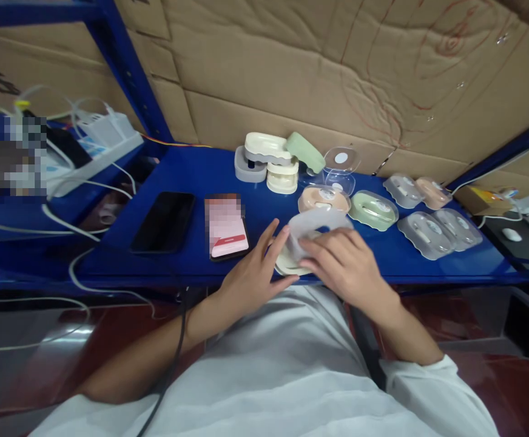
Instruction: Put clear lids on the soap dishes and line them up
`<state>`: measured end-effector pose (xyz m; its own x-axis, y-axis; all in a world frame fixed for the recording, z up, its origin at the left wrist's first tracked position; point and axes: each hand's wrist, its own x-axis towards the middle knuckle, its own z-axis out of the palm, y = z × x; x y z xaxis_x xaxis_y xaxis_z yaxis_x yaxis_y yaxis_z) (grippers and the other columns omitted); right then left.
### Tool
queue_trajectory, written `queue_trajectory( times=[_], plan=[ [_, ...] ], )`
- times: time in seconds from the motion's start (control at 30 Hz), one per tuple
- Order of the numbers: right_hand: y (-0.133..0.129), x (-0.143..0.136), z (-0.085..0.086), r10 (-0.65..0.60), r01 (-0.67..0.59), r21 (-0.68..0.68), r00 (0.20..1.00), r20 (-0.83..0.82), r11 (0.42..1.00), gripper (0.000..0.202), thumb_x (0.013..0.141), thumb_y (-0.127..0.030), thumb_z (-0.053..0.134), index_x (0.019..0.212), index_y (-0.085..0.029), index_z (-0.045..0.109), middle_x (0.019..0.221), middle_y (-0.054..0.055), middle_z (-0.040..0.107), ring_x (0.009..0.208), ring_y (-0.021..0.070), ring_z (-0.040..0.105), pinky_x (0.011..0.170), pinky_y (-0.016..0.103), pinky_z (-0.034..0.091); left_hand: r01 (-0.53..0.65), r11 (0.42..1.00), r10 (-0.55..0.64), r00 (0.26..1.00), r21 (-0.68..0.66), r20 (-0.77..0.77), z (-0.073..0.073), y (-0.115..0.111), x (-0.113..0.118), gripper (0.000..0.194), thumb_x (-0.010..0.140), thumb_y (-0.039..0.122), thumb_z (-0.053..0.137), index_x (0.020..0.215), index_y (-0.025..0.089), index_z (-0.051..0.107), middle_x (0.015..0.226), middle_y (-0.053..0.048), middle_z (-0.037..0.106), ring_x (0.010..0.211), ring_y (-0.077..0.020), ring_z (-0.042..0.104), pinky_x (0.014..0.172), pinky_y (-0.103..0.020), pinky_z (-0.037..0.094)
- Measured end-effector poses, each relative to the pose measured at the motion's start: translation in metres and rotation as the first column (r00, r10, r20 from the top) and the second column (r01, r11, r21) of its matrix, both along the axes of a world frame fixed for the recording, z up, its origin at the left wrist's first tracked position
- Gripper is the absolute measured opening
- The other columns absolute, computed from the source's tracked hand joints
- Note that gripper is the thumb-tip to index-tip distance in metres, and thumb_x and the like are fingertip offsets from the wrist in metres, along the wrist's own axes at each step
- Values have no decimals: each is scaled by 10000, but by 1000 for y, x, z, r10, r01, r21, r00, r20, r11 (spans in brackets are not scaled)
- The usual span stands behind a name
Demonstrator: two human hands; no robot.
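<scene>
My right hand (pixel 344 261) is closed on a pale grey, oval soap dish part (pixel 312 220) with an opening in it, tilted up near the table's front edge. Beneath it lies a cream soap dish piece (pixel 287 264), mostly covered by the part and my hands. My left hand (pixel 255 270) is open, fingers apart, at the left side of both pieces; whether its fingertips touch them I cannot tell. Just beyond stand a peach soap dish (pixel 307 197) under a clear lid and a green soap dish (pixel 374 210).
Several soap dish pieces, including a cream tray (pixel 267 144) and a green ring (pixel 306 153), are stacked at the back. Clear lids (pixel 341 159) lie beside them. Grey lidded dishes (pixel 426 235) sit at right. A black phone (pixel 164 222) and a lit phone (pixel 227 227) lie left.
</scene>
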<state>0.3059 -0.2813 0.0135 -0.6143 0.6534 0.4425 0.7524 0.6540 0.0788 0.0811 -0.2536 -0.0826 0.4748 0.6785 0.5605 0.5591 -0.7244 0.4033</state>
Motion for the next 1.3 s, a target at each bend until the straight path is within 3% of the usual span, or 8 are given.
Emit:
queue_trajectory(
  times=[0.23, 0.4, 0.6, 0.77, 0.93, 1.03, 1.2, 1.3],
  plan=[
    [-5, 15, -45, 132, -141, -139, 988, -76, 980, 636, 1072, -494, 591, 1629, -226, 442, 1553, 140, 614, 1462, 289, 560, 1255, 534, 406, 20, 999, -17, 996, 28, -86, -1, 0, -1, 694, 1038, 544, 628, 1602, 202, 411, 1633, -225, 484, 1485, -357, 549, 1151, -490, 560],
    [-15, 49, -53, -42, 27, -175, 996, -79, 984, 554, 1075, -344, 613, 1609, -318, 467, 1590, 99, 586, 1497, 303, 525, 1232, 580, 399, 29, 1000, -29, 996, 5, -83, 1, -1, 0, 678, 1020, 584, 642, 1552, 203, 465, 1658, -216, 462, 1496, -346, 540, 1159, -475, 556],
    [-17, 37, -63, -43, 40, -110, 999, -31, 993, 412, 1086, -280, 590, 1498, -294, 596, 1464, 105, 689, 1340, 288, 637, 1077, 510, 476, 14, 1000, -13, 998, 5, -63, 0, 0, 0, 711, 1024, 576, 639, 1577, 186, 420, 1633, -226, 487, 1468, -361, 568, 1115, -483, 594],
    [-7, 48, -42, 23, -27, -173, 999, -24, 985, 436, 1095, -312, 562, 1530, -318, 580, 1466, 90, 693, 1341, 275, 650, 1082, 497, 491, 21, 997, -17, 998, 73, -64, 2, 0, 1, 579, 1042, 473, 645, 1512, 167, 503, 1640, -243, 464, 1499, -389, 524, 1195, -550, 526],
    [80, 108, 15, -228, 211, -143, 966, -120, 967, 355, 1095, -318, 509, 1384, -273, 709, 1413, 85, 724, 1348, 306, 648, 1150, 517, 464, 49, 993, -40, 996, 108, -82, 5, 0, 1, 472, 1057, 419, 626, 1430, 137, 567, 1610, -249, 492, 1464, -371, 562, 1183, -520, 547],
    [157, 137, 35, -341, 341, -336, 938, 61, 878, 291, 1018, -283, 624, 1230, -170, 788, 1283, 145, 778, 1181, 321, 728, 1059, 481, 516, 45, 993, -37, 996, 105, -80, 5, 0, 1, 465, 1054, 417, 631, 1413, 126, 582, 1615, -254, 486, 1458, -374, 567, 1180, -521, 548],
    [237, 140, 35, -319, 436, -574, 899, 299, 693, 191, 791, -308, 862, 897, -152, 827, 940, 113, 814, 820, 210, 737, 854, 352, 547, 60, 996, -56, 996, 68, -64, 5, -1, -1, 461, 1048, 413, 642, 1426, 153, 589, 1640, -226, 475, 1478, -360, 551, 1196, -510, 537],
    [243, 135, 27, -283, 410, -594, 911, 299, 692, 167, 800, -311, 829, 893, -172, 827, 933, 78, 812, 825, 188, 729, 869, 325, 539, 64, 996, -59, 995, 68, -77, 4, 0, -2, 459, 1054, 416, 632, 1421, 144, 587, 1647, -235, 461, 1482, -361, 546, 1192, -513, 540]
  ],
)
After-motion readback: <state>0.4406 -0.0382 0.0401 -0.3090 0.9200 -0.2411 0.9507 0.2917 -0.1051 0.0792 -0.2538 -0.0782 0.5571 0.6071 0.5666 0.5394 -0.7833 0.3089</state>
